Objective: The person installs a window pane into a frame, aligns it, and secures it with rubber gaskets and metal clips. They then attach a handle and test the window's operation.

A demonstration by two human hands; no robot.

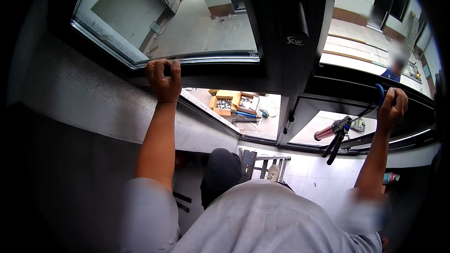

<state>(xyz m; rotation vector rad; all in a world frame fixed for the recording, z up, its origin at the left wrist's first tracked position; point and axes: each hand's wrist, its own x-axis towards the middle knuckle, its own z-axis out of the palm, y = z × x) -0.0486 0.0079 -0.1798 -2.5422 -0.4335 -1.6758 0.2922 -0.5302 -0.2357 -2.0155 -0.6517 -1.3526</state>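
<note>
My left hand (pixel 165 80) is closed, its fingers curled against the lower rail of a dark-framed window sash (pixel 211 71). Whether anything small is pinched there is hidden. On the right, my right hand (pixel 393 107) is closed beside a blue curved piece (pixel 380 95), at the end of a thin rod. That rod runs down to a caulking gun (pixel 338 133) with a pinkish-red tube and black handle, which hangs tilted in front of the right-hand frame. My fingers partly hide the grip on the rod's end.
A pale sill (pixel 126 107) runs below the left sash. Beyond the glass lie opened cardboard boxes (pixel 224 104) of small parts and several tools. A metal ladder (pixel 274 163) stands below me. Outside at right, a person in blue (pixel 393 75) shows past the dark frame.
</note>
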